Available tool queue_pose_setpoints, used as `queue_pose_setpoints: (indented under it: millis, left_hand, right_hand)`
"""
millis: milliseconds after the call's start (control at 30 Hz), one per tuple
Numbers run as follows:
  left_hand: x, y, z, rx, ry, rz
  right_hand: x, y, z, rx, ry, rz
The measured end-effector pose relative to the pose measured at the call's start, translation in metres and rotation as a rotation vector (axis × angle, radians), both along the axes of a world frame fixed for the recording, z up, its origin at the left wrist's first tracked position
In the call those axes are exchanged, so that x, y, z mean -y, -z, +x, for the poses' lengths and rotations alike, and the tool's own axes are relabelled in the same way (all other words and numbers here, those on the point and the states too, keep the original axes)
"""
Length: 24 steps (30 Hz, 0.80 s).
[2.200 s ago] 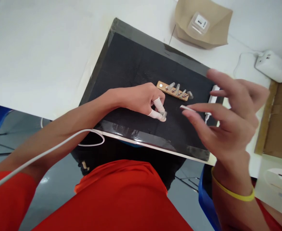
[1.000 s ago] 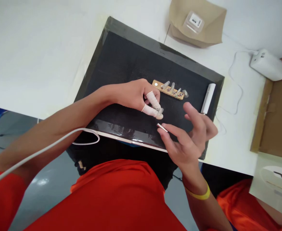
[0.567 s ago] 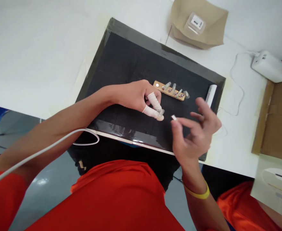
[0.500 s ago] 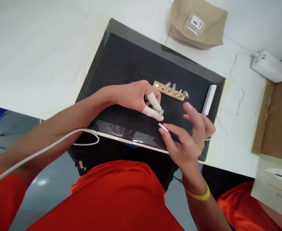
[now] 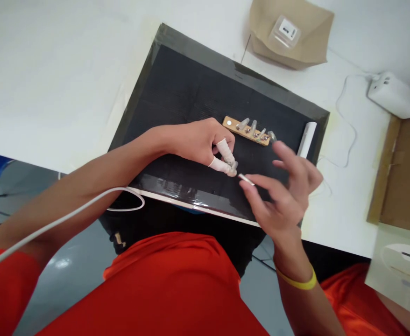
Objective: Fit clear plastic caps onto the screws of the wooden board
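My left hand (image 5: 205, 140) hovers over the black mat (image 5: 184, 88), its thumb and index finger in white finger cots. They pinch a small translucent false nail (image 5: 235, 165). Just to the right, the thumb and index finger of my right hand (image 5: 282, 196) grip a short, thin whitish strip (image 5: 246, 179); its exact kind is not clear. That hand's other fingers are raised and spread. Beyond both hands lies a wooden holder strip (image 5: 229, 123) carrying several clear false nails (image 5: 253, 127) and one bare white dot at its left end.
A white cylinder (image 5: 306, 139) lies along the mat's right side. Behind the mat stands a brown paper bag (image 5: 296, 56) with a clear plastic box (image 5: 285, 35). A white power bank (image 5: 396, 95) with a cable sits at right. Another person's orange clothing (image 5: 348, 289) shows lower right.
My right hand has shifted slightly to the right and the strip in it has turned flatter. My left hand keeps its pinch almost in place.
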<state>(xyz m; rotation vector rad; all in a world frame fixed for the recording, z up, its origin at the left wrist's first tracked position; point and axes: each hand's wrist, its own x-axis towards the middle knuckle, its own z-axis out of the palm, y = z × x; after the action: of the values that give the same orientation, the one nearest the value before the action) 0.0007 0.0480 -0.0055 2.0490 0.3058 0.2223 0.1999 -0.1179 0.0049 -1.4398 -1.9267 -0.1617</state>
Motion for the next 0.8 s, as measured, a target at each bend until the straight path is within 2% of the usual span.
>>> queue_pose_setpoints:
  millis: [67,167,300,433,567,700,800]
  left_hand:
    - [0.0,0.002,0.001,-0.003,0.002,0.027]
    - [0.001,0.004,0.001,-0.014,-0.007,0.055]
    - [0.001,0.005,0.001,-0.014,0.011,0.078]
    - [0.001,0.005,0.001,-0.01,0.008,0.08]
    - [0.0,0.005,0.001,-0.006,0.032,0.097]
    - [0.0,0.006,0.001,-0.022,0.022,0.093]
    - [0.0,0.006,0.001,-0.005,0.032,0.119]
  right_hand:
    - [-0.004,-0.004,0.004,0.032,-0.033,0.004]
    - [-0.008,-0.008,0.006,-0.009,0.039,0.007]
    - [-0.01,-0.01,0.006,0.106,-0.113,-0.057]
    - [-0.011,-0.01,0.005,0.027,0.019,-0.006]
    - [-0.011,-0.01,0.004,0.141,-0.086,-0.077]
    - [-0.012,-0.012,0.004,0.048,0.021,-0.019]
    - [-0.011,-0.012,0.004,0.14,-0.105,-0.08]
